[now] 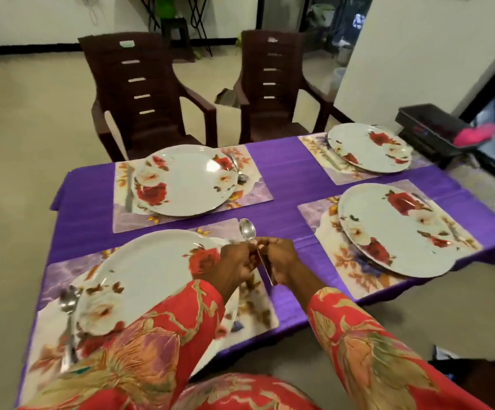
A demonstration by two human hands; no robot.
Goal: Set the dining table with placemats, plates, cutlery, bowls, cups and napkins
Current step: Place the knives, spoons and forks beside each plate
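Cutlery step under way, by appearance. Left hand (237,258) and right hand (278,255) both pinch spoon (247,230) handle, held above near-left placemat (258,309), right of plate (151,270). Next move, likely: lay spoon beside plate rim, parallel to desk (284,173) edge.

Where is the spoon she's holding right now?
In the head view, the spoon is near centre, gripped by both hands, bowl up, over the right edge of the near-left plate.
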